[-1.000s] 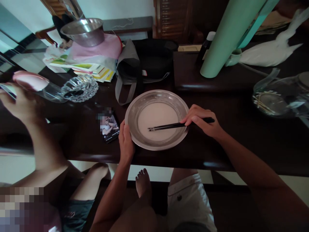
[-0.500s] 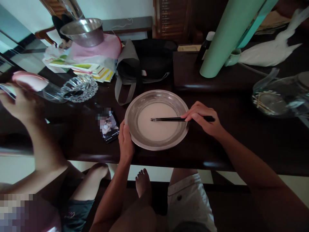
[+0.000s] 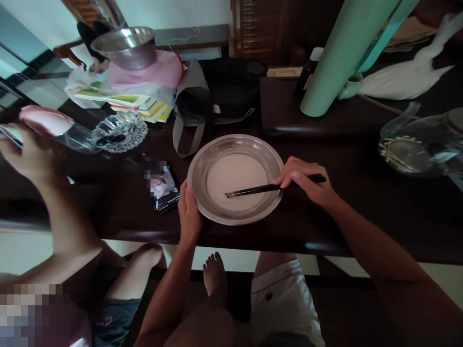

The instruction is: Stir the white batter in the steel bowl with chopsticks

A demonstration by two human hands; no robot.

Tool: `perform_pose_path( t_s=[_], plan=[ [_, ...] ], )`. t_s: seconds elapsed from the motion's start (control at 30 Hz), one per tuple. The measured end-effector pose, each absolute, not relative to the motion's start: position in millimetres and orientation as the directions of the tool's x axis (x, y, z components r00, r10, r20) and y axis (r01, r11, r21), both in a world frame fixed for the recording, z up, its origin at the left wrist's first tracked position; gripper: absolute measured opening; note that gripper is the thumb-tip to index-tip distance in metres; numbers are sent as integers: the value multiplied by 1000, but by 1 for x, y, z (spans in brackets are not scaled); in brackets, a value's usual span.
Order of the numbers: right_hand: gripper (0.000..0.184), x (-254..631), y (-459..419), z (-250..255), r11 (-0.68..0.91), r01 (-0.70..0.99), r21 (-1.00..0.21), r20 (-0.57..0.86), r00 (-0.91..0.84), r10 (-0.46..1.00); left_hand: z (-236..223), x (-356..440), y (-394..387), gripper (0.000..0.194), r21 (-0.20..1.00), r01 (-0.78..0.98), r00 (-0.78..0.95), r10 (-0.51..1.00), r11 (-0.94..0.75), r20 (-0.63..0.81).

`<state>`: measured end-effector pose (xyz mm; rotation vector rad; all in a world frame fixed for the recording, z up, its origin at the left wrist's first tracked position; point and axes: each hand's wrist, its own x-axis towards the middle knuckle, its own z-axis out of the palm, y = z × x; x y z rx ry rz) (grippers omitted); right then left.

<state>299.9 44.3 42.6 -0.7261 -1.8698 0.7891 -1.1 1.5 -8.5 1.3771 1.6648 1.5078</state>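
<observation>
"So, where's the bowl (image 3: pixel 198 173) from the hands?"

"Between them, flat on the table (image 3: pixel 235 237). The left hand (image 3: pixel 190 214) is against its left rim; I can't tell whether those fingers pinch it or just brace."

"And the right?"

"The right hand (image 3: pixel 311 168) is by the right rim, fingers closed round the black chopsticks (image 3: pixel 253 189). They run nearly crosswise, tips leftward and slightly toward the person, at the pale liquid (image 3: pixel 237 168). How deep they reach, I can't tell."

"Which hand is nearer the tips?"

"Hard to say; the left looks a little closer, but it's outside the rim."

"What about room?"

"The phone (image 3: pixel 164 190) is just beside the left hand, and the bag (image 3: pixel 231 91) sits beyond the bowl. On the right, the jar (image 3: pixel 412 149) is well apart. Someone else's hand (image 3: pixel 34 156) is far left."
</observation>
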Motion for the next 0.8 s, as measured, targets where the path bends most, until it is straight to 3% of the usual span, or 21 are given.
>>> perform_pose_path(
  t_s=[0.13, 0.3, 0.5, 0.67, 0.8],
  plan=[
    [25, 299, 44, 44, 661, 205, -722, 564, -380, 733, -9, -1, 1, 54, 933, 339, -367, 896, -121, 250],
    [37, 300, 44, 44, 609, 157, -777, 538, -337, 773, -10, -2, 2, 54, 932, 339, -364, 896, -127, 254],
    [26, 299, 45, 43, 666, 195, -720, 577, -365, 731, -11, -2, 3, 55, 926, 349, -364, 889, -144, 276],
    [36, 300, 44, 43, 615, 154, -773, 545, -335, 769, -11, -2, 3, 57, 930, 337, -361, 892, -148, 273],
    [26, 299, 46, 43, 657, 210, -724, 558, -382, 737, -12, -3, 3, 57, 924, 345, -353, 890, -162, 288]
  ],
)
